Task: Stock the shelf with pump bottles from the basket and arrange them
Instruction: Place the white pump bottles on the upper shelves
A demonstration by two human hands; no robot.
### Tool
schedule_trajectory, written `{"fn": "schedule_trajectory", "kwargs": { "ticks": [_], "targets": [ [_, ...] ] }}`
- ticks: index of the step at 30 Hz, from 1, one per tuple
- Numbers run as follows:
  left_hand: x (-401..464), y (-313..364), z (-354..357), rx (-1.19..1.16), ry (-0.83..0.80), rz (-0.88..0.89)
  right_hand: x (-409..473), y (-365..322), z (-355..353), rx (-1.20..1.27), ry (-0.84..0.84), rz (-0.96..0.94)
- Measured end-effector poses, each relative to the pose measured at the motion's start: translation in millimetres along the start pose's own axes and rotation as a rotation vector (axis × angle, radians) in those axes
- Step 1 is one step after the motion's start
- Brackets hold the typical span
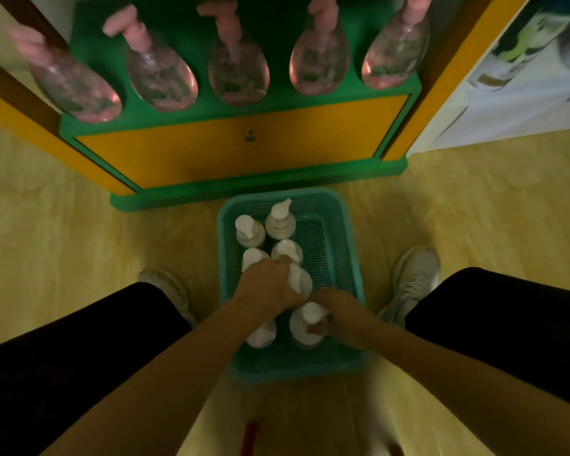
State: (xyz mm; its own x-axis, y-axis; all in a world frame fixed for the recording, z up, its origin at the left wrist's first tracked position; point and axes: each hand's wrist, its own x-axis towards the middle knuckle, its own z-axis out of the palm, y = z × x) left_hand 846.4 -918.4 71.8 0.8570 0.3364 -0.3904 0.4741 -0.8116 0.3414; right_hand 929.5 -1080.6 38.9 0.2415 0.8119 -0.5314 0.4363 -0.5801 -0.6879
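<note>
A teal plastic basket (339,245) stands on the floor between my feet, with several white pump bottles upright inside it. My left hand (265,287) grips the pump head of one white bottle (300,281) in the middle of the basket. My right hand (338,312) is curled round another white pump bottle (305,325) at the near right of the basket. Above, on the green shelf (277,100), several clear pink pump bottles (239,69) stand in a row.
The shelf unit has a yellow door with a small knob (249,135) below the bottles. My white shoes (415,281) flank the basket on the wooden floor. A white poster panel (520,80) leans at the right. A red object (250,436) lies near the bottom edge.
</note>
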Motion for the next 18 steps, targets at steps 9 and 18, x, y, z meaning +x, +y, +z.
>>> {"fn": "schedule_trajectory", "kwargs": {
  "ticks": [9, 18],
  "targets": [
    [-30.6, -4.8, -93.0, -0.591, 0.281, -0.08, -48.0, -69.9, -97.4, 0.488, 0.211, -0.058],
    [-62.4, 27.9, -222.2, -1.239, 0.536, -0.008, -83.5, -178.8, -170.4, 0.95, 0.366, -0.184]
  ]
}}
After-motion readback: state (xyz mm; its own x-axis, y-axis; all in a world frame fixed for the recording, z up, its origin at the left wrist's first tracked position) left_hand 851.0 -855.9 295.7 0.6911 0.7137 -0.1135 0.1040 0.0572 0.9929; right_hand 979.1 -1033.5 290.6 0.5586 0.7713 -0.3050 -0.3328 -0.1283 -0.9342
